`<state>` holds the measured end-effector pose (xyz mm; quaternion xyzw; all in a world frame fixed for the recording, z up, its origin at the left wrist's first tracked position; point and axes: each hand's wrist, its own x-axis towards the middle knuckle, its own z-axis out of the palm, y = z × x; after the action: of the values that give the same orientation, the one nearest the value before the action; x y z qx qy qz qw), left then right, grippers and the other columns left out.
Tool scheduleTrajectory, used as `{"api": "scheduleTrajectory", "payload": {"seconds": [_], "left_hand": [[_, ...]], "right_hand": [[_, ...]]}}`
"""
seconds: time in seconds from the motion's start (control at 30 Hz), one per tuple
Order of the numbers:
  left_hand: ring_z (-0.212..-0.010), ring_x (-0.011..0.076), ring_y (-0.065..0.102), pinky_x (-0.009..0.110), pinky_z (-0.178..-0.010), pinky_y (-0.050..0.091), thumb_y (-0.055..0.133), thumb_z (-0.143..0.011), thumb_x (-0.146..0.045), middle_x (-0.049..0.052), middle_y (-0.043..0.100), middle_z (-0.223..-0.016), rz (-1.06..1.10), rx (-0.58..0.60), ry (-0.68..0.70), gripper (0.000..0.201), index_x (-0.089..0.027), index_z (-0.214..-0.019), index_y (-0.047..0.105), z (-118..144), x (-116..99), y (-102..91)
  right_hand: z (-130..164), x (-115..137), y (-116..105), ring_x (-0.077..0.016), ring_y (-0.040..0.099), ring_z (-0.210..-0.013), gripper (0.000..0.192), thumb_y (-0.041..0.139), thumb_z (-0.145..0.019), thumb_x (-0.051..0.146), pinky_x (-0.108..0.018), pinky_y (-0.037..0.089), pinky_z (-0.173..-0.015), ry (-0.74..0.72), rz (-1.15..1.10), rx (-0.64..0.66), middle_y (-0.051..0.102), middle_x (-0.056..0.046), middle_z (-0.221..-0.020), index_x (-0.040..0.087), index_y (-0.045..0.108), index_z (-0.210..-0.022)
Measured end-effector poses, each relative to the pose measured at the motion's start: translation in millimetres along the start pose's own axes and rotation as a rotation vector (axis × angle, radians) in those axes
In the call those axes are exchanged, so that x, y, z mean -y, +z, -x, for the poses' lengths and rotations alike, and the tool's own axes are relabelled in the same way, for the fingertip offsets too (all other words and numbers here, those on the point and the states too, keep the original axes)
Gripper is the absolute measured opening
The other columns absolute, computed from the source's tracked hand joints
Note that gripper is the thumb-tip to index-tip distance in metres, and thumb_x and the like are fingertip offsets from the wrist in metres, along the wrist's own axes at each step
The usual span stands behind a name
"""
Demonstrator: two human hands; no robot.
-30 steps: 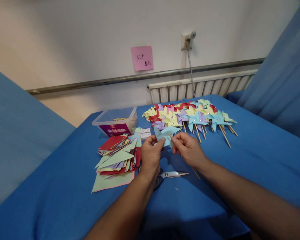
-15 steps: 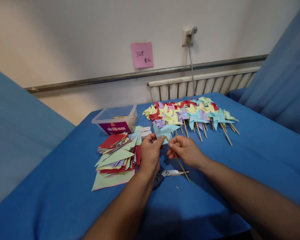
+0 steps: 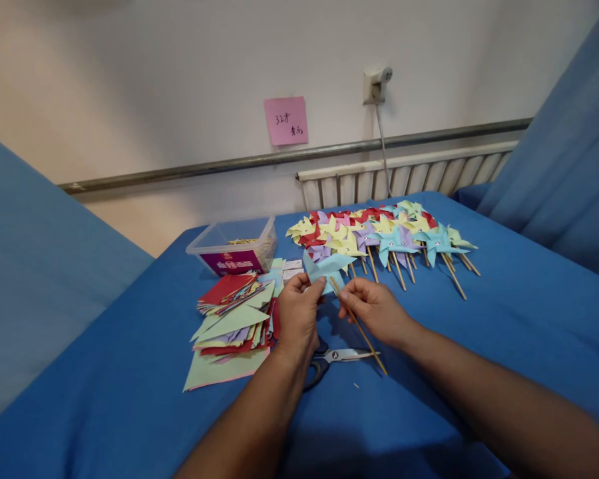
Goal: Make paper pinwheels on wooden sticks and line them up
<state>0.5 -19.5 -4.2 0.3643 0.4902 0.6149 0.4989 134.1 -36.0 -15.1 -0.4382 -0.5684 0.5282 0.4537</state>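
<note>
My left hand [image 3: 302,309] pinches a light blue paper pinwheel [image 3: 329,266] by its lower left part. Between the fingers of my right hand [image 3: 374,307] is a thin wooden stick [image 3: 367,339], slanting down to the right. Its upper end lies against the pinwheel; whether it is fastened there I cannot tell. Scissors [image 3: 337,357] with dark handles lie on the blue cloth below my hands, partly behind my left wrist. To the left, close to my left hand, are stacks of coloured paper [image 3: 237,326] in red, green, yellow and purple.
A clear plastic box [image 3: 234,246] with sticks inside stands behind the paper. Many finished pinwheels [image 3: 389,243] lie in a heap at the back. Small white boxes [image 3: 293,266] sit behind my left hand. Beyond the table [image 3: 509,332] are a radiator [image 3: 404,174] and a wall.
The stick has shifted slightly down and right with my right hand, its upper end still by the pinwheel. The whole view has tilted up a little.
</note>
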Motion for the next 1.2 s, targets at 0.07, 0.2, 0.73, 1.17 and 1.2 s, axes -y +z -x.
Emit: {"api": "scheduleTrajectory", "payload": {"seconds": [0.07,0.2,0.73,1.17,1.2], "left_hand": [[-0.054,0.0085,0.052,0.02,-0.054,0.041,0.079,-0.06,-0.031,-0.003,0.062,-0.065,-0.005,0.011,0.003,0.028,-0.016,-0.076,0.063,0,1,-0.3],[-0.053,0.0082,0.051,0.021,-0.053,0.04,0.078,-0.061,-0.029,-0.003,0.061,-0.063,-0.014,0.013,0.001,0.026,-0.015,-0.077,0.062,1,0,0.8],[-0.054,0.0086,0.05,0.021,-0.054,0.04,0.076,-0.061,-0.029,-0.003,0.061,-0.065,-0.126,-0.01,0.078,0.024,-0.015,-0.076,0.062,0,1,2.0],[-0.062,0.0125,0.056,0.025,-0.06,0.044,0.074,-0.06,-0.031,0.001,0.065,-0.072,-0.255,-0.006,0.119,0.025,-0.014,-0.077,0.065,0,0,3.2],[-0.062,0.0129,0.056,0.025,-0.06,0.045,0.075,-0.06,-0.031,0.001,0.066,-0.073,-0.258,-0.008,0.112,0.026,-0.014,-0.077,0.065,0,0,3.3]], "right_hand": [[0,0,2,-0.011,0.057,-0.051,0.025,0.058,-0.084,0.044,-0.023,0.04,-0.047,0.036,-0.051,0.021,0.065,0.0,-0.064,0.02,0.054,-0.077],[-1,1,3,-0.0131,0.061,-0.056,0.026,0.064,-0.078,0.043,-0.022,0.042,-0.044,0.089,-0.183,0.077,0.066,0.0,-0.066,0.019,0.053,-0.079],[-9,-6,-2,-0.0142,0.067,-0.06,0.034,0.077,-0.067,0.044,-0.021,0.046,-0.044,0.197,-0.254,0.053,0.07,-0.003,-0.069,0.017,0.059,-0.076],[-9,-4,-5,-0.0157,0.069,-0.059,0.034,0.076,-0.068,0.044,-0.021,0.047,-0.044,0.19,-0.218,0.069,0.069,-0.001,-0.065,0.018,0.055,-0.073],[-9,-4,-5,-0.0155,0.068,-0.059,0.034,0.076,-0.068,0.044,-0.021,0.047,-0.044,0.189,-0.214,0.067,0.069,-0.001,-0.064,0.018,0.055,-0.072]]}}
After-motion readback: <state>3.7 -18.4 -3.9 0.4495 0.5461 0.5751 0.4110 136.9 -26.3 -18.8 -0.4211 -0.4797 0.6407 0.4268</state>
